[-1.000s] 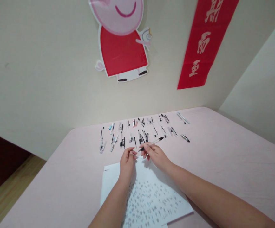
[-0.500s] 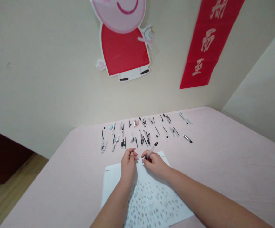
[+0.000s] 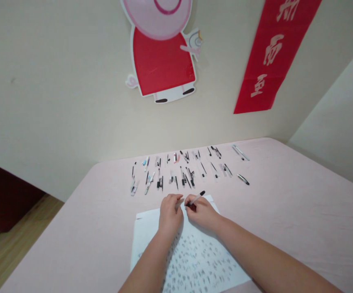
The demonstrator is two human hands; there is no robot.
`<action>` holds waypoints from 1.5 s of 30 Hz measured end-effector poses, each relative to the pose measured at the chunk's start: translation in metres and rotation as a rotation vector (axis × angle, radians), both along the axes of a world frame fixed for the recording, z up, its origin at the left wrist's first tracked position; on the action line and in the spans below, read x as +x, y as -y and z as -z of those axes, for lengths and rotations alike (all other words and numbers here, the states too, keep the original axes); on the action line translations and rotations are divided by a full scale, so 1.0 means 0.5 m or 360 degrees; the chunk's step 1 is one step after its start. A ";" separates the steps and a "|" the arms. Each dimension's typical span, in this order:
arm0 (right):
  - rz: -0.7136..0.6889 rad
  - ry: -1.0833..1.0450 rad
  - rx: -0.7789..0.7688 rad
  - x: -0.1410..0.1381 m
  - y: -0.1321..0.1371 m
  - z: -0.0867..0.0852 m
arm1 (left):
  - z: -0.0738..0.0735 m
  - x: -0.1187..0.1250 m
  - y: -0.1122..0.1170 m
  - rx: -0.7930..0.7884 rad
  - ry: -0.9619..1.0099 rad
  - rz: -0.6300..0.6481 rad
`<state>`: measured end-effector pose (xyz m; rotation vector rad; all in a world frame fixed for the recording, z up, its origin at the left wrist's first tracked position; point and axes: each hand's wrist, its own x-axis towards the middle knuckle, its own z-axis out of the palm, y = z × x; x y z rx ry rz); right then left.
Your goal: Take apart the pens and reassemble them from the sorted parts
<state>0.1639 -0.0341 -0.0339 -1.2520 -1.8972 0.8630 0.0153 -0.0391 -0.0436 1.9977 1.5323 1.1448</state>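
My right hand (image 3: 203, 212) is closed around a pen (image 3: 197, 197) with a clear barrel and a black rear end, which slants up to the right. The pen's other end points toward my left hand, above the upper part of a white sheet of paper (image 3: 147, 227). My left hand (image 3: 170, 213) faces it, fingers pinched on a small translucent piece (image 3: 178, 203) that looks like a pen cap. The two hands are close together, the cap and pen tip slightly apart. Rows of small dark handwriting cover the lower sheet, partly hidden by my left forearm.
Beyond the paper, two rows of pens, caps and refills (image 3: 160, 183) lie on the pink tabletop (image 3: 286, 203). A dark silver pen (image 3: 243, 179) lies at the right end. Behind stands a wall with a pig cutout (image 3: 164, 61) and a red banner (image 3: 264, 77).
My left hand has moved right, closer to the right hand, and its fingers have closed more around the translucent piece. The pen has tipped lower. The view has shifted slightly.
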 end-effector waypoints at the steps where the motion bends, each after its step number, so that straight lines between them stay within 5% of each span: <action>1: -0.0002 0.0012 0.0015 0.000 0.000 -0.001 | -0.002 0.000 0.002 0.0007 -0.0032 -0.0013; 45: -0.0049 -0.0040 -0.0077 0.020 -0.009 -0.007 | -0.014 0.002 0.003 -0.0065 -0.0144 0.0050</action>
